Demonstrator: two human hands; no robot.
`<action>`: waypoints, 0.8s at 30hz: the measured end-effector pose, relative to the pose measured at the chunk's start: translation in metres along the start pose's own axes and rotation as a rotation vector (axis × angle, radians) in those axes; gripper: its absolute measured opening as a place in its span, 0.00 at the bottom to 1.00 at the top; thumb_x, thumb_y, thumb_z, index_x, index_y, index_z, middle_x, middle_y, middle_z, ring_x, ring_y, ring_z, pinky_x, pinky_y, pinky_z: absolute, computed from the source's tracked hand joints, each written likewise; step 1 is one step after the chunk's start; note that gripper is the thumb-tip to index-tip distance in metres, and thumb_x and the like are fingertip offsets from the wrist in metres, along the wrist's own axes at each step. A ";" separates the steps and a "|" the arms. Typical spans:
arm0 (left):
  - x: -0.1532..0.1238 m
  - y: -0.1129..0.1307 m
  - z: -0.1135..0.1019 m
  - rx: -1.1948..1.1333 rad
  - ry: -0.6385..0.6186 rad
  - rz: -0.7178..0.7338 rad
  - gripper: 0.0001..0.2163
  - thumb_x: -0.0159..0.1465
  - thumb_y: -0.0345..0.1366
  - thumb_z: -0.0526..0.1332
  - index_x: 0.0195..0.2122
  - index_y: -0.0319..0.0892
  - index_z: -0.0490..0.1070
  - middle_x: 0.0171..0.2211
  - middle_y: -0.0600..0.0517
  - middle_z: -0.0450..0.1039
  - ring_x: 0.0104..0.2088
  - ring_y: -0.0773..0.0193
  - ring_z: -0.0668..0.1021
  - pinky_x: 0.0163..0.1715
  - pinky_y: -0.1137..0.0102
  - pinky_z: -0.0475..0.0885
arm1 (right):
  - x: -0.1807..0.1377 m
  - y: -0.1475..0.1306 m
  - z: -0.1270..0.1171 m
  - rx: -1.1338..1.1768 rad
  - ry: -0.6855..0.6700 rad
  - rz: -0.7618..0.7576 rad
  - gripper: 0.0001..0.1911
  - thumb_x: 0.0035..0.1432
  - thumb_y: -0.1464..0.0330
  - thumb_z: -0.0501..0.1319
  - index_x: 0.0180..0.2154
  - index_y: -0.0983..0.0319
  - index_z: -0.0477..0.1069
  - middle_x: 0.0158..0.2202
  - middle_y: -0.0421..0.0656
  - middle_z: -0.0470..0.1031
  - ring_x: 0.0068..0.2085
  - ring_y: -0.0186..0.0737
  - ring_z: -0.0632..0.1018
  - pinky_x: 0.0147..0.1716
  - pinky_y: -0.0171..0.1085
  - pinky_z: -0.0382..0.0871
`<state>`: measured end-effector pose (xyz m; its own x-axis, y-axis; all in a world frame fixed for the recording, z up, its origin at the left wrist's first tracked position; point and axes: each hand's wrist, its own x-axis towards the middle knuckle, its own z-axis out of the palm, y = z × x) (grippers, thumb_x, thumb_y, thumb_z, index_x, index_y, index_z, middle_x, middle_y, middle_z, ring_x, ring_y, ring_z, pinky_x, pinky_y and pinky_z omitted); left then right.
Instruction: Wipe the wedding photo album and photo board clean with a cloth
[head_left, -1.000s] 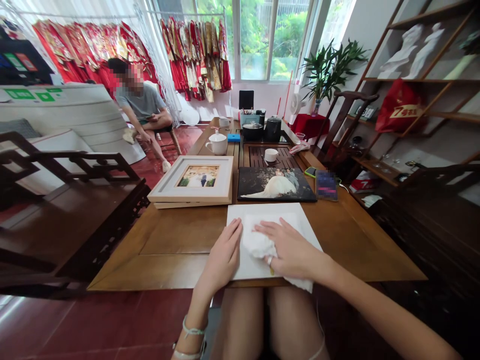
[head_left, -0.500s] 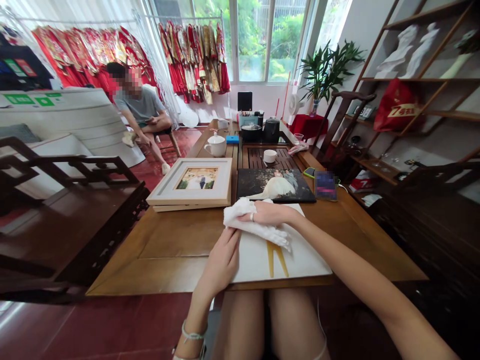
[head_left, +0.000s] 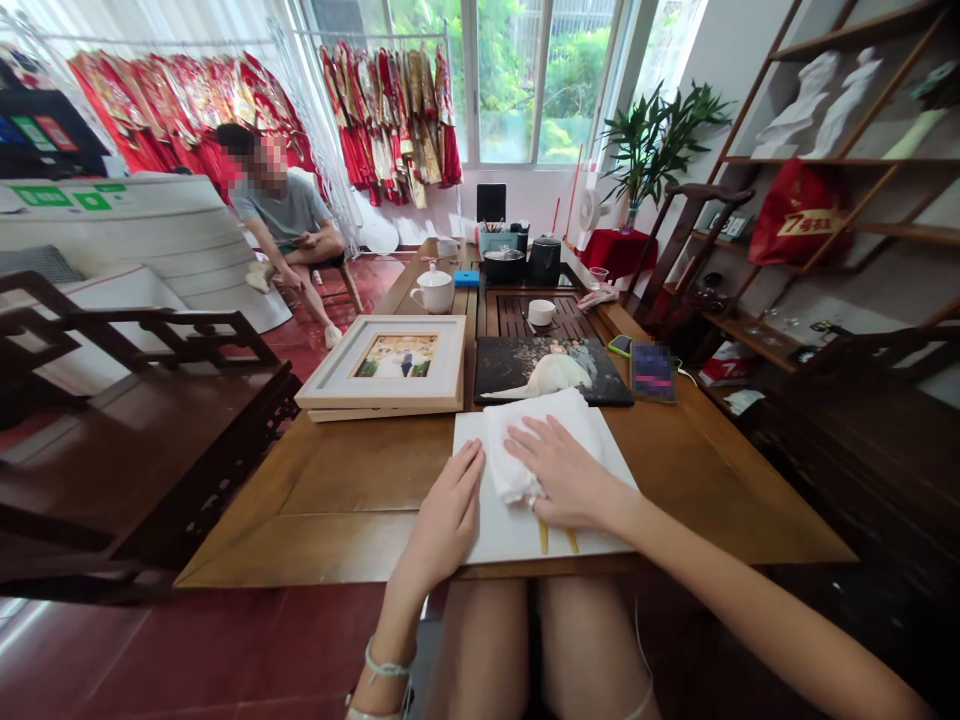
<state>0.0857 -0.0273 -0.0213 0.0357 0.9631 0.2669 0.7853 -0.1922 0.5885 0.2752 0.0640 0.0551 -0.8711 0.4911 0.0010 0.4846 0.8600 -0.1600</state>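
A white board (head_left: pixel 510 530) lies flat at the near edge of the wooden table (head_left: pixel 352 500), two yellow strokes showing on it. My right hand (head_left: pixel 566 475) lies flat on a white cloth (head_left: pixel 525 440) spread over the board, fingers stretched out and pressing it down. My left hand (head_left: pixel 446 515) rests open on the board's left edge, holding it still. Just beyond the board lie a dark wedding photo print (head_left: pixel 551 370) and a stack of white picture frames (head_left: pixel 386 365) with a photo in the top one.
A phone (head_left: pixel 652 370) lies right of the print. Farther back stand a white teapot (head_left: pixel 435 288), a small cup (head_left: pixel 541 311) on a tea tray and a dark kettle (head_left: pixel 545 258). A wooden bench (head_left: pixel 150 420) is on the left; a person (head_left: pixel 289 225) sits beyond near hanging red garments.
My right hand swept the cloth from the board's middle up to its far left corner, then back toward the middle, where it now lies flatter. The left hand stayed on the board's edge.
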 end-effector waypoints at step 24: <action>0.001 -0.001 -0.001 -0.005 0.015 0.020 0.23 0.70 0.31 0.44 0.66 0.41 0.56 0.68 0.43 0.53 0.69 0.56 0.56 0.67 0.53 0.55 | 0.000 0.004 0.015 0.127 0.075 0.131 0.37 0.53 0.67 0.57 0.65 0.61 0.56 0.69 0.47 0.53 0.69 0.61 0.46 0.61 0.71 0.31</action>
<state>0.0847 -0.0269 -0.0208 0.0416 0.9561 0.2900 0.7816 -0.2119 0.5866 0.2758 0.0660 0.0398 -0.7907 0.6106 0.0450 0.5752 0.7660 -0.2869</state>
